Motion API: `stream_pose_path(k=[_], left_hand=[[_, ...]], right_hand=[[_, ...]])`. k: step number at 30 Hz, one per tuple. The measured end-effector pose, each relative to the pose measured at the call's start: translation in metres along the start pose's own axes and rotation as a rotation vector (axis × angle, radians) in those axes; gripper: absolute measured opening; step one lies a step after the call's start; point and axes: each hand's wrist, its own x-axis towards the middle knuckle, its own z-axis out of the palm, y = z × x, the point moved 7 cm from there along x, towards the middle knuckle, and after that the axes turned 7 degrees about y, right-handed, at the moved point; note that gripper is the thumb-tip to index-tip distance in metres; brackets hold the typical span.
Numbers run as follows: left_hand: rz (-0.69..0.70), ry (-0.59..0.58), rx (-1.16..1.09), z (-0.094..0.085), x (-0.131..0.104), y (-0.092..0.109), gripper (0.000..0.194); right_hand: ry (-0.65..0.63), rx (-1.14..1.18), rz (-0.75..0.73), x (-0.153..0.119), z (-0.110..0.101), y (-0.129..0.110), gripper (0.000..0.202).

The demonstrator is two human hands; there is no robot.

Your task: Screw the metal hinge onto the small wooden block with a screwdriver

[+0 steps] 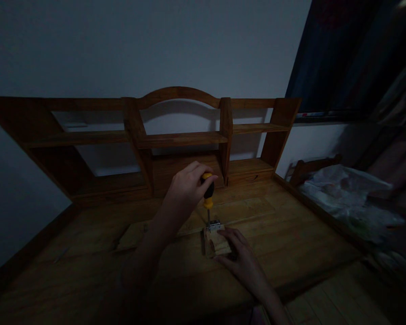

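My left hand (188,185) is wrapped round the top of a yellow and black screwdriver (208,204), which stands almost upright. Its shaft points down to a small metal hinge (214,224) at the far edge of a small wooden block (219,244). Whether the tip sits in a screw is too small and dark to tell. With thumb and fingers, my right hand (241,256) grips the block from its right side against the wooden desk (291,239).
A wooden plank (253,208) lies across the desk behind the block. Open shelving (182,139) rises at the desk's back, against the wall. Off the right edge are plastic bags (345,185). A thin, pale object (61,254) lies at the left.
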Motion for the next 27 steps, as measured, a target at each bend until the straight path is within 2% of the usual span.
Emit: stream_pose_path(k=[2, 7, 13, 16, 20, 23, 27], left_hand=[[0.012, -0.027, -0.040, 0.000, -0.001, 0.000, 0.015], [0.019, -0.073, -0.069, -0.002, -0.003, 0.003, 0.036], [-0.018, -0.048, -0.069, 0.001, 0.002, 0.003, 0.013], [-0.059, 0.017, -0.097, 0.001, 0.002, -0.002, 0.017], [-0.191, 0.113, -0.221, -0.002, -0.003, -0.014, 0.033], [-0.252, 0.109, -0.279, -0.002, -0.006, -0.019, 0.031], [-0.242, 0.071, -0.294, -0.001, -0.006, -0.020, 0.031]], right_hand=[[0.002, -0.006, 0.004, 0.000, 0.001, 0.002, 0.059], [-0.004, 0.002, 0.002, 0.000, 0.000, -0.001, 0.057], [0.012, 0.016, -0.012, 0.000, -0.001, -0.004, 0.057], [0.008, 0.012, -0.008, 0.001, -0.001, -0.002, 0.059], [0.003, 0.018, -0.014, 0.001, -0.002, -0.004, 0.059], [-0.005, 0.021, -0.012, 0.000, -0.002, -0.005, 0.059], [-0.008, 0.026, -0.015, 0.000, -0.001, -0.004, 0.058]])
